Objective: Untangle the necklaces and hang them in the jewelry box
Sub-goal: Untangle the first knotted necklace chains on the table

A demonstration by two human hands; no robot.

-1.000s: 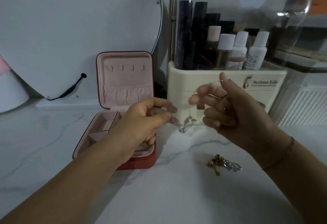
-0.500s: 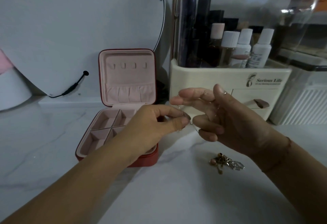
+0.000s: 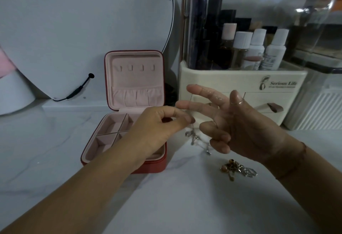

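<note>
A red jewelry box (image 3: 153, 165) with pink lining stands open on the marble top, its lid upright with several small hooks (image 3: 136, 67). My left hand (image 3: 157, 128) hovers over the box's right side and pinches a thin silver necklace chain (image 3: 193, 135) between thumb and forefinger. My right hand (image 3: 235, 122) is spread, palm toward me, with the chain looped over its fingers and thumb. Small silver charms dangle below, between the two hands. A second tangle of gold and silver jewelry (image 3: 237, 169) lies on the tabletop under my right wrist.
A cream cosmetics organizer (image 3: 240, 82) with bottles and a clear cover stands right behind my hands. A round mirror (image 3: 83, 21) with a black cable leans at the back left. A white ribbed unit (image 3: 322, 111) is at the far right.
My right hand has opened its fingers wider and stretched the chain. The charms now hang lower between the hands. My left hand stays pinched on the chain over the box.
</note>
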